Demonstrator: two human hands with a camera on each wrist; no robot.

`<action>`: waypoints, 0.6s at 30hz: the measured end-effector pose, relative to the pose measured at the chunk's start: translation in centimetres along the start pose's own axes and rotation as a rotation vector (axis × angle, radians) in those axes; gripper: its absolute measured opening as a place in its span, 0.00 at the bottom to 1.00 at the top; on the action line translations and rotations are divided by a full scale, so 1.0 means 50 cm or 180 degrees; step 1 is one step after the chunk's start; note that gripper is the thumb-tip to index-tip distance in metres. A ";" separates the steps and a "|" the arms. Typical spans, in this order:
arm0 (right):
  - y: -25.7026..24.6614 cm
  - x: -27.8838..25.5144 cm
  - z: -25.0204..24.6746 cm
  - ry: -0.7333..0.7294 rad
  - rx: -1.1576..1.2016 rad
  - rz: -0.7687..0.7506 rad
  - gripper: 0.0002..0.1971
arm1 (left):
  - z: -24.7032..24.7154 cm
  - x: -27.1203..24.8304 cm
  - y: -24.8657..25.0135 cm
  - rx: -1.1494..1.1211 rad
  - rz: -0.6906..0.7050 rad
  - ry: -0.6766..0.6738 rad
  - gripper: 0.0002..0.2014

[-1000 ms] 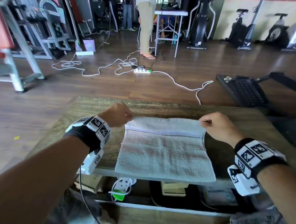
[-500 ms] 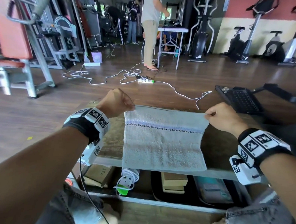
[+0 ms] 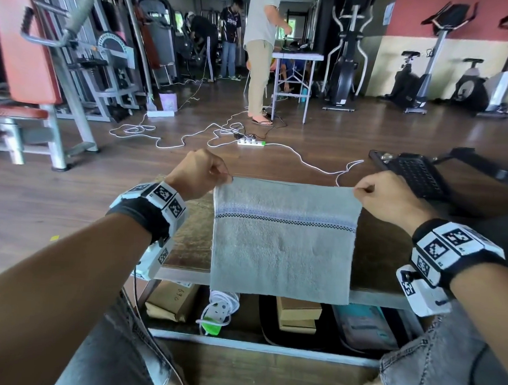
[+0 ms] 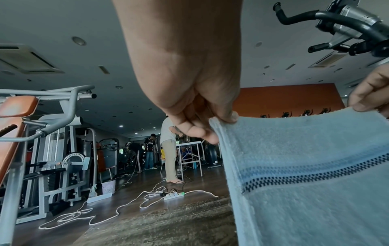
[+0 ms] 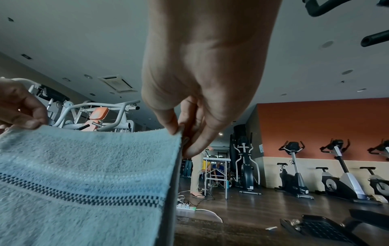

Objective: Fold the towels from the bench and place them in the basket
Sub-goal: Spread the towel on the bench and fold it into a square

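Bench [image 3: 190,242] is standing below the raised towel [image 3: 282,252], which is hanging in front of it. Left hand [image 3: 199,173] and right hand [image 3: 389,198] are pinching the towel's two top corners between thumb and fingers.

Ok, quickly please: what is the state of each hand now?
Left hand: pinches the left top corner of the grey towel.
Right hand: pinches its right top corner.

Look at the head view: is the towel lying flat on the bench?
No: the left hand and right hand each pinch a top corner, holding the towel up so it hangs over the bench.
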State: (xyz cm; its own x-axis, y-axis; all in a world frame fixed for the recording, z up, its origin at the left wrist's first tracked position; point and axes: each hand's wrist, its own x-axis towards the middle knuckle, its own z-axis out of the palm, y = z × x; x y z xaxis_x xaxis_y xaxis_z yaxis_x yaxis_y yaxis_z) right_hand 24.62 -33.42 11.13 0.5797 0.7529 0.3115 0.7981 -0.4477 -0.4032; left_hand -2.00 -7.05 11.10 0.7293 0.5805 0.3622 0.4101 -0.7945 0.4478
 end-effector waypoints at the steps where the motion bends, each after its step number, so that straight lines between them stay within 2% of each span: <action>1: -0.001 -0.002 0.001 0.0001 0.0031 -0.0006 0.09 | 0.001 0.002 -0.003 0.0005 0.0017 -0.0011 0.03; 9: 0.019 0.010 0.030 0.0098 0.0388 0.0019 0.05 | 0.008 0.003 -0.010 -0.0059 0.0107 -0.0104 0.02; 14: 0.027 0.021 0.043 0.0111 0.0373 0.0005 0.07 | 0.014 0.001 -0.021 0.0063 0.0084 -0.0190 0.06; 18: 0.033 0.028 0.052 0.0071 0.0428 0.0035 0.06 | 0.016 0.003 -0.027 0.0056 0.0088 -0.0189 0.05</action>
State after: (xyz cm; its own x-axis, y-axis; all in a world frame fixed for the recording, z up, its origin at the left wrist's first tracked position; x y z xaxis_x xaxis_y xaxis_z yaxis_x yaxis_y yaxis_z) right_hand 26.32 -31.82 8.67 0.5930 0.7367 0.3250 0.7634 -0.3860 -0.5179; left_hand -2.03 -6.04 9.91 0.7715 0.5471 0.3249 0.3984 -0.8134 0.4238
